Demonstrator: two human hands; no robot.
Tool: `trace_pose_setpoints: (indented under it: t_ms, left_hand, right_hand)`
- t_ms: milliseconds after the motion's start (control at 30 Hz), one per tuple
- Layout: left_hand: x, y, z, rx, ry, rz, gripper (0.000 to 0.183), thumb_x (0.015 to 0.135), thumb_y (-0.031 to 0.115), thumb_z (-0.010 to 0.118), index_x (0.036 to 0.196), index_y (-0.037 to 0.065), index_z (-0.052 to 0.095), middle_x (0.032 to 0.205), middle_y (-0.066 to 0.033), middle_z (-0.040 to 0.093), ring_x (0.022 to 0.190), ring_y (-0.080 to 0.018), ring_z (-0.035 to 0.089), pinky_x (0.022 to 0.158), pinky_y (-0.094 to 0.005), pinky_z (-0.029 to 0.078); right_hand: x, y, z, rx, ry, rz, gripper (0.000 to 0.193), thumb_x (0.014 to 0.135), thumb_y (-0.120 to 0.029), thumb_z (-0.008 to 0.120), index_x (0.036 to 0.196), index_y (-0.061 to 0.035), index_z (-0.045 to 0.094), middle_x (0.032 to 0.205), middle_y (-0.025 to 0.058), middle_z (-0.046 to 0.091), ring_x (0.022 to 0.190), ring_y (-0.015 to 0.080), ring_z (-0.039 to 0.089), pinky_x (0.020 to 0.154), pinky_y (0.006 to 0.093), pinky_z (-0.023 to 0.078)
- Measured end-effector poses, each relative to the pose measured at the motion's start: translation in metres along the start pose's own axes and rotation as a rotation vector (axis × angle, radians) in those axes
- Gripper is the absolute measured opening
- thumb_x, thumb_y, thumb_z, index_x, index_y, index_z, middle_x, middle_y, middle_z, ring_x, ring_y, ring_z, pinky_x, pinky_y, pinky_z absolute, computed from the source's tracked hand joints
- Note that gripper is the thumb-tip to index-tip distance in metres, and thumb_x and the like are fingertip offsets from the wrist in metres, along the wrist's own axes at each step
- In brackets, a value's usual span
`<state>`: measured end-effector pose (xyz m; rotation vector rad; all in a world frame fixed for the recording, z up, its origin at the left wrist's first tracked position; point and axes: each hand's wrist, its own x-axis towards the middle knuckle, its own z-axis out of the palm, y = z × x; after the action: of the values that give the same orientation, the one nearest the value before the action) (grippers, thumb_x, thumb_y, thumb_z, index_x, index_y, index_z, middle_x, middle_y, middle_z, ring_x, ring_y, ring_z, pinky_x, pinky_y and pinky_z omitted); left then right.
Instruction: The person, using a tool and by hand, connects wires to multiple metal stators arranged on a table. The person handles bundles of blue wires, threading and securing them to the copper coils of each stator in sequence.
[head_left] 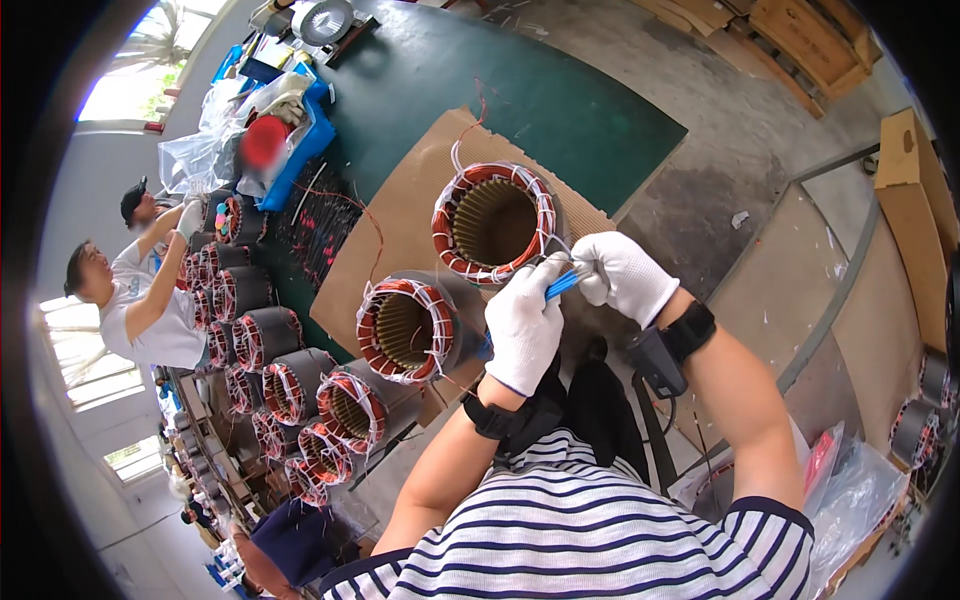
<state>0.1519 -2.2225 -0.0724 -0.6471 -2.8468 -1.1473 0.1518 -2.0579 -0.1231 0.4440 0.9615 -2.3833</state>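
My left hand [525, 325], in a white glove, is closed beside the near rim of a motor stator [548, 225] with red-brown windings and white lacing. A slim blue bundle [563, 284], perhaps sleeves or wires, sticks out of its fingers toward my right hand. The gloved right hand [625, 275] is closed in a pinch just right of that rim; what its fingertips hold is hidden. Thin pale leads [556, 243] run from the stator's rim to between both hands. Left of my left hand lies a second stator [445, 335], its bore facing left.
Brown cardboard [420, 180] lies under the stators on a green table [560, 90]. Several more stators [268, 335] stand in rows at left, where two people work. A blue bin [318, 135] with bags is at the far left. Cartons [905, 200] stand at right.
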Motion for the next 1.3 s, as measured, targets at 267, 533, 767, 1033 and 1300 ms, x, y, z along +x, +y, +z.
trace_pose_setpoints:
  t_ms: [267, 533, 767, 1033, 1300]
  left_hand:
    - [0.004, -0.002, -0.003, -0.162, 0.013, -0.102, 0.025, 0.080, 0.000, 0.056, 0.103, 0.004, 0.065, 0.089, -0.0187, 0.064, 0.082, -0.0350, 0.063, 0.074, -0.0362, 0.050]
    - [0.006, 0.000, -0.002, -0.134, -0.010, -0.101, 0.022, 0.082, 0.004, 0.056, 0.102, 0.004, 0.064, 0.084, -0.0200, 0.063, 0.079, -0.0365, 0.062, 0.071, -0.0375, 0.049]
    - [0.005, -0.004, -0.002, -0.149, -0.014, -0.139, 0.022, 0.082, 0.005, 0.056, 0.102, 0.005, 0.065, 0.085, -0.0185, 0.064, 0.080, -0.0360, 0.062, 0.072, -0.0376, 0.050]
    - [0.005, -0.005, -0.002, -0.161, -0.028, -0.126, 0.021, 0.082, 0.005, 0.056, 0.102, 0.005, 0.065, 0.084, -0.0187, 0.064, 0.079, -0.0356, 0.063, 0.071, -0.0375, 0.050]
    - [0.007, -0.003, 0.001, -0.146, -0.031, -0.075, 0.023, 0.082, 0.005, 0.056, 0.103, 0.006, 0.065, 0.086, -0.0189, 0.064, 0.081, -0.0353, 0.063, 0.072, -0.0375, 0.050]
  right_hand:
    - [-0.024, -0.004, 0.021, -1.545, 0.518, -1.225, 0.033, 0.073, -0.018, 0.067, 0.103, -0.0060, 0.059, 0.096, 0.0095, 0.059, 0.087, 0.0268, 0.058, 0.073, 0.0344, 0.049]
    - [-0.018, -0.009, 0.021, -0.135, 0.098, -0.078, 0.024, 0.092, -0.018, 0.049, 0.085, 0.0005, 0.063, 0.061, 0.0005, 0.057, 0.043, 0.0045, 0.045, 0.040, 0.0196, 0.034]
    - [-0.042, -0.022, 0.013, -0.723, -0.077, 0.098, 0.031, 0.096, -0.025, 0.046, 0.095, 0.0002, 0.063, 0.059, 0.0026, 0.059, 0.043, 0.0051, 0.045, 0.042, 0.0202, 0.037]
    - [-0.027, -0.028, 0.014, -1.841, 0.367, -1.246, 0.025, 0.080, -0.015, 0.062, 0.103, -0.0050, 0.058, 0.076, 0.0121, 0.056, 0.062, 0.0271, 0.058, 0.058, 0.0356, 0.048]
    - [-0.020, -0.014, 0.021, -0.594, 0.187, -0.287, 0.020, 0.090, -0.015, 0.054, 0.075, -0.0033, 0.061, 0.060, -0.0019, 0.052, 0.052, 0.0097, 0.049, 0.049, 0.0237, 0.038]
